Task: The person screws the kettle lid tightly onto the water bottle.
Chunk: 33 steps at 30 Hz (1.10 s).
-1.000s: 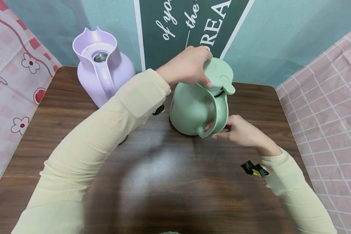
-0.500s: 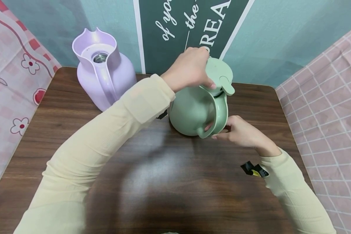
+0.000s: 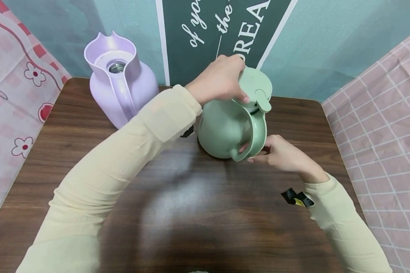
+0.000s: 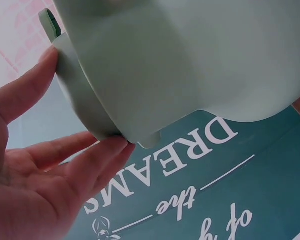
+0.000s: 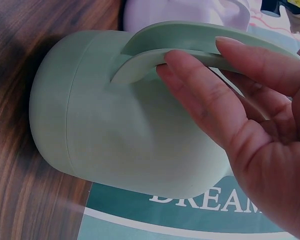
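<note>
A pale green vacuum jug [image 3: 222,131] stands on the wooden table in the head view. Its round lid [image 3: 257,85], with a small lever tab [image 3: 263,101], sits on top. My left hand [image 3: 222,79] grips the lid's side. In the left wrist view, the thumb and fingers [image 4: 97,155] lie on opposite sides of the lid's rim. My right hand [image 3: 283,155] holds the lower part of the jug's handle [image 3: 258,131]. The right wrist view shows the thumb on one side of that handle [image 5: 145,67] and fingers on the other.
A lilac vacuum jug [image 3: 141,85] with its mouth uncovered stands at the back left of the table [image 3: 198,220]. Behind both jugs is a backdrop with a lettered dark green panel [image 3: 205,49]. Patterned pink cloths hang at the left and right.
The lid's lever tab has turned slightly to the left. My left hand and forearm have shifted a little. The right hand stays on the handle, and the jug's body has not moved.
</note>
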Available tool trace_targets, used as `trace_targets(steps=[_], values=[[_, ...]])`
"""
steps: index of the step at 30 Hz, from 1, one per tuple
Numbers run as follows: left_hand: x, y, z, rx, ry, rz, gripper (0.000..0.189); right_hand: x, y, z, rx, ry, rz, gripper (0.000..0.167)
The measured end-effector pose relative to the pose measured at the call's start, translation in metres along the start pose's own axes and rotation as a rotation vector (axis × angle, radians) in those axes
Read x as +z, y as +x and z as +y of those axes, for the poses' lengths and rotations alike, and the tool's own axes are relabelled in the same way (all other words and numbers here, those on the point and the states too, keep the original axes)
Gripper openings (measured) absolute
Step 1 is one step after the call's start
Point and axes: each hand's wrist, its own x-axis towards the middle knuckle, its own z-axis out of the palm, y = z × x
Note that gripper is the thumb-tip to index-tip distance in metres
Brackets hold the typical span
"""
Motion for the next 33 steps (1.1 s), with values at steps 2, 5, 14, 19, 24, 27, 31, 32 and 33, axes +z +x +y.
trace_targets(steps=[2,5,14,19,24,27,31,32,33], values=[[-0.001,0.0,-0.001,0.014,-0.019,-0.003,0.04,0.0,0.0,0.0,0.001,-0.001,0.0,0.02],[-0.003,0.0,-0.003,0.037,-0.03,-0.007,0.037,0.0,0.0,0.0,0.0,0.005,0.0,0.021],[-0.01,0.004,-0.012,0.091,-0.006,-0.052,0.037,0.0,0.0,-0.001,-0.009,0.026,-0.001,0.021],[-0.011,0.002,-0.012,0.108,0.002,-0.045,0.035,0.0,0.0,-0.001,0.007,0.039,-0.007,0.02],[-0.008,0.0,-0.007,0.072,-0.003,-0.022,0.034,0.0,0.0,0.0,0.005,0.045,-0.011,0.021],[-0.006,0.0,-0.003,0.039,0.005,-0.004,0.035,0.001,-0.001,0.0,0.005,0.045,-0.008,0.022],[-0.003,0.0,0.0,0.017,0.041,0.01,0.038,0.001,-0.001,0.0,0.011,0.045,-0.004,0.021],[-0.003,-0.001,0.001,0.017,0.047,0.011,0.038,0.001,-0.001,0.0,0.007,0.045,-0.002,0.022],[-0.003,-0.001,0.001,0.021,0.052,0.015,0.038,0.001,-0.001,0.0,0.002,0.044,-0.001,0.022]])
